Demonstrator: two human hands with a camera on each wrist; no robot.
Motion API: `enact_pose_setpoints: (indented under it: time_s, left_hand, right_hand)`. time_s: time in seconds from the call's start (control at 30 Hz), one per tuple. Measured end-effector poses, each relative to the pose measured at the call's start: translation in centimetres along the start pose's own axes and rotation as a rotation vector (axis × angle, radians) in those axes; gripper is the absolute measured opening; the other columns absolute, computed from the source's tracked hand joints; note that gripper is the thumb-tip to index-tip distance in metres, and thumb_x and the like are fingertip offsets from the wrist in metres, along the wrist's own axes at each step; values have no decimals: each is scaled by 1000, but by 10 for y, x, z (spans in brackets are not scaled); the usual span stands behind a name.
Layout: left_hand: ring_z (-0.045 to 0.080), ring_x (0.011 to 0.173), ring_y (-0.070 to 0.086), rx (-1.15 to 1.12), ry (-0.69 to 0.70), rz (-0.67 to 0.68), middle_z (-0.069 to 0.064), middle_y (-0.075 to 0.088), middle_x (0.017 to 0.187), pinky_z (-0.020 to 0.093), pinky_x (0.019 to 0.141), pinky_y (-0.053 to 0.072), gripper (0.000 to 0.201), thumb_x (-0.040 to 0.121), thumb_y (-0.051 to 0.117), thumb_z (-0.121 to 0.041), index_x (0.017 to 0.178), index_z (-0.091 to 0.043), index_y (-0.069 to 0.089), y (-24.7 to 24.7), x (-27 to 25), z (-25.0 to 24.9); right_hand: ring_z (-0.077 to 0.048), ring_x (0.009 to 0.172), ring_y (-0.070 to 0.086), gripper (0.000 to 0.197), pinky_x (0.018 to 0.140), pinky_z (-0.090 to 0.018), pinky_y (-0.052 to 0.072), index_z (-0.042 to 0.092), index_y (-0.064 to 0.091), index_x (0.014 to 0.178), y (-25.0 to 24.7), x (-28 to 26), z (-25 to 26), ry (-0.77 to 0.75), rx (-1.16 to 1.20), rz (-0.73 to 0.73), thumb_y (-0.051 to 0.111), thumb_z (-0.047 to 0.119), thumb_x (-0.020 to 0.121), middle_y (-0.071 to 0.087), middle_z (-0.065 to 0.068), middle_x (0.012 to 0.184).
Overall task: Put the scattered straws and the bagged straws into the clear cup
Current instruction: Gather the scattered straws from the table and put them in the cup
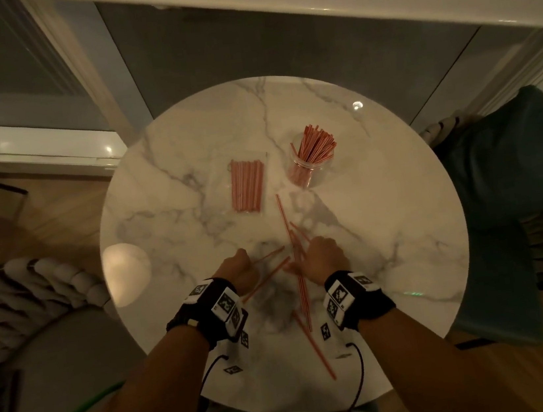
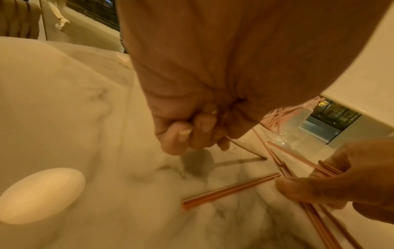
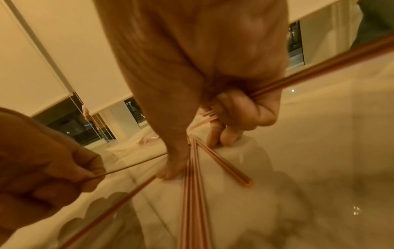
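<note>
Red-and-white striped straws (image 1: 303, 291) lie scattered on the near half of the round marble table (image 1: 401, 209). My right hand (image 1: 321, 256) (image 3: 215, 128) curls round a bunch of several straws (image 3: 193, 185). My left hand (image 1: 236, 267) (image 2: 187, 133) pinches one straw (image 1: 268, 256) (image 2: 241, 145) by its end. A flat clear bag of straws (image 1: 247, 184) lies at mid-table. To its right stands the clear cup (image 1: 305, 172), holding many straws. One straw (image 2: 230, 191) lies loose between my hands, and another (image 1: 314, 347) lies near the table's front edge.
A bright lamp reflection (image 1: 127, 273) shows on the table's left side. A dark teal cushion (image 1: 516, 190) sits past the right edge, a knotted white cushion (image 1: 26, 293) past the left. Cables (image 1: 353, 388) trail from my wrist bands over the front edge.
</note>
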State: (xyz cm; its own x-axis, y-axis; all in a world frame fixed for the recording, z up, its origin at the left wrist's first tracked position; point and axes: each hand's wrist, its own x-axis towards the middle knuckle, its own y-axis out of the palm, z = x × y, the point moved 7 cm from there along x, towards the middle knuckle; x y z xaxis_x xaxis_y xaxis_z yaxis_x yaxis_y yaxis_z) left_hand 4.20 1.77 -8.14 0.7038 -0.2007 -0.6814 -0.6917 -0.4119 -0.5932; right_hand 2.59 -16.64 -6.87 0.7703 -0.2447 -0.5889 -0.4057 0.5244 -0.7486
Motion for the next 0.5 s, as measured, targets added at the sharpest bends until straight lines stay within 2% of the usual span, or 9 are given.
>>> enact_pose_setpoints:
  time_s: [0.1,0.17,0.23,0.3,0.37,0.5]
  left_hand:
    - [38,109,55,41,-7,-1,23,55,125,37,87,42,42,100,40,-36,120,1,43,3,0,1]
    - [34,105,58,109,-54,-5,15,56,121,38,88,45,53,94,44,-54,120,-8,45,6,-1,4]
    - [31,105,59,217,-82,-33,10,56,121,39,88,47,57,88,50,-61,119,-14,47,7,-1,4]
    - [30,108,57,241,-96,-53,9,54,122,39,90,47,57,85,56,-59,121,-16,48,12,-2,0]
    - [30,111,56,230,-107,-75,9,53,123,40,91,46,51,87,59,-50,122,-15,47,17,-3,-5]
    - [32,116,52,244,-92,-128,11,51,127,41,96,42,35,95,49,-35,122,-14,46,24,-5,-16]
  right_hand:
    - [-36,118,57,74,94,-41,49,6,56,124,2,-5,-1,26,1,-17,78,56,74,58,-17,130]
    - [-36,118,57,71,92,-40,49,6,57,122,0,-7,-3,44,10,-20,79,53,74,59,-16,129]
    - [-35,119,57,69,92,-40,48,6,55,123,0,-11,-5,55,14,-9,81,49,75,58,-16,131]
    - [-36,121,56,66,93,-39,48,5,55,125,2,-13,-8,77,57,-5,81,42,77,56,-16,132]
    - [-37,121,56,59,93,-38,48,5,56,124,6,-16,-8,97,124,-18,80,36,80,57,-17,132]
    - [-37,126,51,56,100,-40,45,5,50,130,16,-19,-3,82,126,1,70,34,88,51,-17,137]
